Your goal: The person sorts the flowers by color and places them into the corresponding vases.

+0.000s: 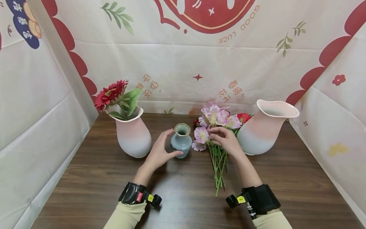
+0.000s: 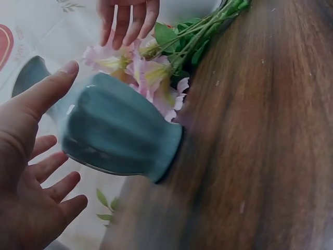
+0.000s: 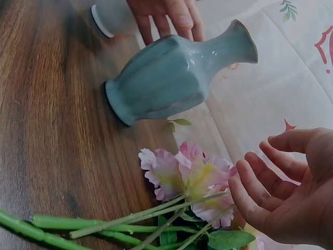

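Observation:
A small blue-green vase stands upright at the middle of the table. My left hand is at its left side, thumb in front and fingers spread behind, without closing round it; whether the thumb touches cannot be told. In the left wrist view the vase lies beyond the thumb. My right hand hovers by a bunch of pink artificial flowers, fingers loosely bent and holding nothing. The bunch's green stems point toward me. In the right wrist view, pink petals sit close to the fingertips.
At the left stands a pink-and-white vase with a red flower in it. A similar vase is at the right, behind my right hand. Printed cloth walls the wooden table at the back and sides.

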Demonstrator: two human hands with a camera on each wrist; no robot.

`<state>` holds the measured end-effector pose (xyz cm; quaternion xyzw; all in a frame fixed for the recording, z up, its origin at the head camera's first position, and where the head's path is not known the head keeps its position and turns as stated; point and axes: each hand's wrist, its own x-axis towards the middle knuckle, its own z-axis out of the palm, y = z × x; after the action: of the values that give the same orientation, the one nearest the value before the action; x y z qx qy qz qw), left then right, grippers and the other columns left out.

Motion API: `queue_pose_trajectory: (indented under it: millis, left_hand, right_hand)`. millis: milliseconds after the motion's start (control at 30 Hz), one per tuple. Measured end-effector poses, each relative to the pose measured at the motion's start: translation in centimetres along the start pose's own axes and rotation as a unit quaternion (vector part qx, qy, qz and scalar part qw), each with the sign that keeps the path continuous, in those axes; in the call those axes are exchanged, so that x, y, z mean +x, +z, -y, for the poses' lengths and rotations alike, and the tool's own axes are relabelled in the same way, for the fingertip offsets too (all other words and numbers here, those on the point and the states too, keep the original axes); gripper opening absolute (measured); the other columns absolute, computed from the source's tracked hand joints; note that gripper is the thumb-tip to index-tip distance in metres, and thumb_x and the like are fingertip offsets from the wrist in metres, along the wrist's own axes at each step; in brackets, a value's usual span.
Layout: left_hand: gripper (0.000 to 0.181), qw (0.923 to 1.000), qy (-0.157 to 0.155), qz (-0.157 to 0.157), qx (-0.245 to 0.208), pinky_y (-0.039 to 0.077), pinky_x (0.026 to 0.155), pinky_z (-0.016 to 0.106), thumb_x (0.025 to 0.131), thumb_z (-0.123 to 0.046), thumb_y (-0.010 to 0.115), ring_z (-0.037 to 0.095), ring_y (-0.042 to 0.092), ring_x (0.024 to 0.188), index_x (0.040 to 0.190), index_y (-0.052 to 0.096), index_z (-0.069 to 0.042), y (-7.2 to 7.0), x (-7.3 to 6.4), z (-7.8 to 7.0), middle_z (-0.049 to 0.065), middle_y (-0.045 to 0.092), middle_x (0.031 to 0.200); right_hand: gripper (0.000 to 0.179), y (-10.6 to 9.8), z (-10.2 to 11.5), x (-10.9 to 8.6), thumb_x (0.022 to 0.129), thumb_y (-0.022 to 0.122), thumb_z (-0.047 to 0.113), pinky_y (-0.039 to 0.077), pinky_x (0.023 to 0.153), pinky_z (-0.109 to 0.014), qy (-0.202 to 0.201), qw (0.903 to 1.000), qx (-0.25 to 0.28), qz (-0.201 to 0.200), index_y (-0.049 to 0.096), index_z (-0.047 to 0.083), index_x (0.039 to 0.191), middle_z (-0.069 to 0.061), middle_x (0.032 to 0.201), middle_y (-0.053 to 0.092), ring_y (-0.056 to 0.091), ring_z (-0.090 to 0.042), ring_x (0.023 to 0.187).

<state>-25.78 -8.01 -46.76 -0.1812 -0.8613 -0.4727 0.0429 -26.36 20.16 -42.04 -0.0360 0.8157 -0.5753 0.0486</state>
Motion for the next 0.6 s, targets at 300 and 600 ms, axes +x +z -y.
queue_pose_trajectory:
  millis: [300,600]
  left_hand:
    - [0.089,0.9985,-0.021,0.013,-0.048,0.041,0.116,0.048,0.077,-0.028,0.087,0.027,0.043,0.141,0.151,0.038,-0.016,1.0,0.4,0.7,0.009,0.044,0.152]
    - [0.09,0.9966,-0.038,0.023,-0.069,0.042,0.116,0.045,0.079,-0.025,0.085,0.028,0.042,0.142,0.153,0.035,-0.014,1.2,0.6,0.7,0.011,0.042,0.154]
  right_hand:
    - [0.036,-0.7,-0.8,-0.3,0.103,0.054,0.016,0.054,0.101,-0.042,0.025,0.9997,-0.009,-0.004,0.055,-0.006,0.132,-0.028,0.136,0.056,0.061,-0.032,0.12]
    - [0.045,-1.0,-1.9,-0.6,0.103,0.055,0.025,0.055,0.101,-0.043,0.044,0.9984,-0.006,-0.036,0.05,-0.006,0.136,-0.027,0.133,0.056,0.065,-0.026,0.114]
